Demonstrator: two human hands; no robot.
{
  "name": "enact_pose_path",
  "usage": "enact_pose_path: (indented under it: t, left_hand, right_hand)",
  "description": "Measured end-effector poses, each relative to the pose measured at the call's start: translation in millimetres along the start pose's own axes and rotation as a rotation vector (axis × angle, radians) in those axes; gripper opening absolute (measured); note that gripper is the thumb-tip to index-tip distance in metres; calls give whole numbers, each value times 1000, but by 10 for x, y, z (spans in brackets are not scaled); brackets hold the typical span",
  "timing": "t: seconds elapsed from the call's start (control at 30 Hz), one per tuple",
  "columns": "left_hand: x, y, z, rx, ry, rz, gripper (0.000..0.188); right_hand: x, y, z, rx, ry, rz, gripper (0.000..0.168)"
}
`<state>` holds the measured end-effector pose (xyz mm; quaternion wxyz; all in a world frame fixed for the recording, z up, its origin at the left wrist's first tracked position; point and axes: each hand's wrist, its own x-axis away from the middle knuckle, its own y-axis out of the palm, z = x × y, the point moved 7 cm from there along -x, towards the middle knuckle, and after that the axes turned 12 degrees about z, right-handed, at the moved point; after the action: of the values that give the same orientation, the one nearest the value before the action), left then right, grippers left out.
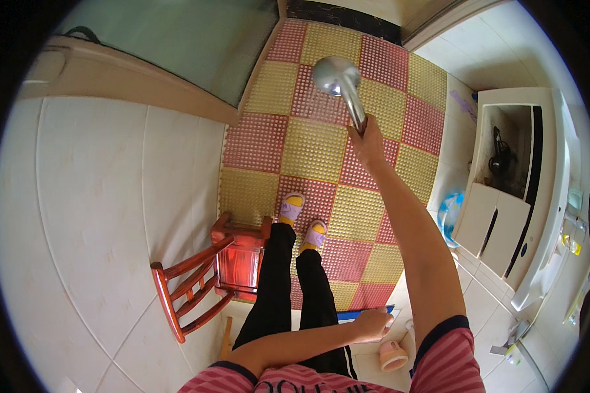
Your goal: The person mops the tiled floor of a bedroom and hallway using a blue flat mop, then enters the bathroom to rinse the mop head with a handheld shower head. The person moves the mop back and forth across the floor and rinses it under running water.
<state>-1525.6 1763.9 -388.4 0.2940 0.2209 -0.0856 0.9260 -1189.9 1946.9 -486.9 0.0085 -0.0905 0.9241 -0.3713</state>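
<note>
My right hand [368, 147] is closed around the handle of a chrome shower head [337, 76], held out over red and yellow studded floor mats [314, 147]. Faint streaks, like water, show beside the shower head. Bent across my waist, my left hand [372, 324] has curled fingers; whether it holds anything cannot be told. Just beyond it lies a blue-edged flat thing [359, 314], partly covered by the hand and forearm. My feet, in lilac slippers [291, 209], stand on the mats.
A red wooden chair [238, 265] stands at my left by the tiled wall. A glass door or panel [177, 39] is at upper left. On the right are a white vanity cabinet [491, 221] with an open compartment and a blue basin [451, 218]. A pink pot [393, 356] sits low.
</note>
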Motion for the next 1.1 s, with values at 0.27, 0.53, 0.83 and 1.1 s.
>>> enact_pose_path:
  t: [0.27, 0.53, 0.83, 1.1]
  left_hand:
    - [12, -130, -88, 21, -22, 29, 36]
    - [-21, -217, -203, 43, 29, 185, 30]
    - [-105, -334, -398, 49, -84, 209, 28]
    - [-124, -418, -381, -9, -80, 156, 37]
  right_hand:
    - [34, 246, 82, 78, -9, -34, 29]
    - [230, 483, 265, 64, 20, -38, 30]
    - [341, 688, 434, 32, 156, -122, 30]
    - [376, 395, 631, 169, 43, 154, 28]
